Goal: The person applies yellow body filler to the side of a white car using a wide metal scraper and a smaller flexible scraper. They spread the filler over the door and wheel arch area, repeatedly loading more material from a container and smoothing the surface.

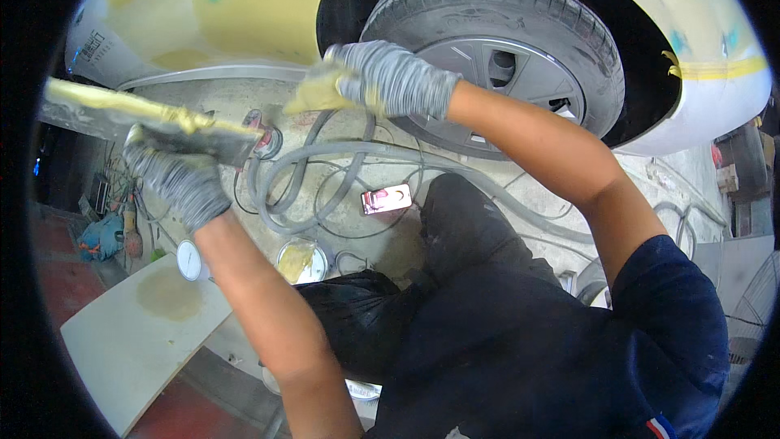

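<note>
My left hand (180, 180), in a grey striped work glove, grips a long flat grey board (234, 149) from below. Yellow filler paste (177, 119) lies in a thick line along the board's upper edge. A yellowish flat spreader (317, 92), blurred, is held in my gloved right hand (390, 76) in front of the wheel arch. Behind it a car body panel (256, 12) carries yellow filler patches and small green spots. The car wheel (506, 61) with its dusty tyre stands to the right of my right hand.
A grey hose (396, 149) and thin cables loop over the floor near a red round sander (267, 141). A lit phone (386, 199) lies before my knee. An open tin (318, 265) holds yellow material. A pale panel (122, 347) sits at lower left.
</note>
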`<state>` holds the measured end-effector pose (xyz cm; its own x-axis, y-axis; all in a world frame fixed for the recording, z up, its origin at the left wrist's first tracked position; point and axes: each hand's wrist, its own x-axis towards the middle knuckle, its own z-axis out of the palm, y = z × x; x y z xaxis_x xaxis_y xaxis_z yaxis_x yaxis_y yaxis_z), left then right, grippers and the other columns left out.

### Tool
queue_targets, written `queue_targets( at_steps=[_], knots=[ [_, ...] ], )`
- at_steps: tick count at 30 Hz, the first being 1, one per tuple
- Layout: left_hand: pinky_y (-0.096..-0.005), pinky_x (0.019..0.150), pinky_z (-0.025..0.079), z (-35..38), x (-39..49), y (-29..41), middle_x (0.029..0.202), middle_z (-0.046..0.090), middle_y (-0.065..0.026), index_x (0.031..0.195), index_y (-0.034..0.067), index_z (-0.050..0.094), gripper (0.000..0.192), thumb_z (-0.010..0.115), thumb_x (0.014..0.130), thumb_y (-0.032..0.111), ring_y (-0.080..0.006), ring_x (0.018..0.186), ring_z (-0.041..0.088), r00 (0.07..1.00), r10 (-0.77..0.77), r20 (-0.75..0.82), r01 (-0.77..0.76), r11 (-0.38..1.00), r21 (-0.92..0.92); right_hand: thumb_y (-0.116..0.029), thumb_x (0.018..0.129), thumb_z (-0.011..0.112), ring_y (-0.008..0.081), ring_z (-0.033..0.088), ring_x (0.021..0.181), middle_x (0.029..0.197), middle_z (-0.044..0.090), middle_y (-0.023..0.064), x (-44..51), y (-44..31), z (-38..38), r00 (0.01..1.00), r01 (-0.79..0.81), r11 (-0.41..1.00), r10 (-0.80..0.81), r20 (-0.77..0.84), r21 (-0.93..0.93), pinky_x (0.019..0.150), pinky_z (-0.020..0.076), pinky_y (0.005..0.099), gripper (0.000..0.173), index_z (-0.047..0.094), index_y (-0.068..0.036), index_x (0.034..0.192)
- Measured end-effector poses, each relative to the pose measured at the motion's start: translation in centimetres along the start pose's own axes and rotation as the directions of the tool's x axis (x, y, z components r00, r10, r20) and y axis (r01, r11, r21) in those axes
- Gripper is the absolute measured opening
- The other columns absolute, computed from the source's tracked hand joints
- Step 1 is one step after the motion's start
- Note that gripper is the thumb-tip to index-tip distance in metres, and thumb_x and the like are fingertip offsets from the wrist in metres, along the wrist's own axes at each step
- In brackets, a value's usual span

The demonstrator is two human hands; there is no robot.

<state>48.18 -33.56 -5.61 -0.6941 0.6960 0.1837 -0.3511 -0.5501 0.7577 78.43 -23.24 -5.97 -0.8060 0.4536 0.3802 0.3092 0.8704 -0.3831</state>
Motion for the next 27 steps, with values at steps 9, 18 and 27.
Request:
queue_targets(
  at_steps=[9, 18, 27],
  knots=[
    [-0.0319, 0.063, 0.058, 1.4, -3.4, -4.2, 0.090, 0.064, -0.0068, 0.115, 0.006, 0.059, 0.047, 0.060, 0.093, 0.048, -0.0195, 0.080, 0.066, 0.910, -0.161, 0.382, 0.188, 0.982, -0.036, -0.039, 0.092, 0.071, 0.0211, 0.055, 0.124, 0.133, 0.058, 0.0094, 6.8, -3.5, 5.5, 0.995, 0.000, 0.234, -0.100, 0.024, 0.972, 0.108, 0.0440, 0.0370, 0.060, 0.055, -0.008, 0.141],
    [-0.0537, 0.092, 0.053, 2.8, -5.4, -1.3, 0.130, 0.055, -0.0154, 0.144, 0.008, 0.048, 0.065, 0.063, 0.094, 0.046, -0.0325, 0.113, 0.058, 0.988, 0.112, 0.108, -0.121, 0.989, 0.080, -0.025, 0.098, 0.067, 0.0245, 0.064, 0.116, 0.126, 0.065, 0.0121, 0.2, 4.3, 11.1, 0.855, -0.103, 0.173, 0.519, -0.001, 0.979, 0.102, 0.0517, 0.0428, 0.047, 0.055, -0.006, 0.139],
    [-0.0309, 0.088, 0.054, -3.1, -4.3, -0.2, 0.128, 0.059, -0.0072, 0.145, 0.008, 0.048, 0.053, 0.070, 0.097, 0.006, -0.0161, 0.107, 0.059, 0.983, 0.101, 0.155, -0.176, 0.776, 0.606, -0.016, 0.096, 0.063, 0.0274, 0.071, 0.102, 0.119, 0.068, 0.0120, -0.9, 5.4, 13.1, 0.634, 0.237, -0.199, 0.773, 0.004, 0.951, 0.090, 0.0611, 0.0468, 0.040, 0.058, -0.007, 0.134]
  ],
)
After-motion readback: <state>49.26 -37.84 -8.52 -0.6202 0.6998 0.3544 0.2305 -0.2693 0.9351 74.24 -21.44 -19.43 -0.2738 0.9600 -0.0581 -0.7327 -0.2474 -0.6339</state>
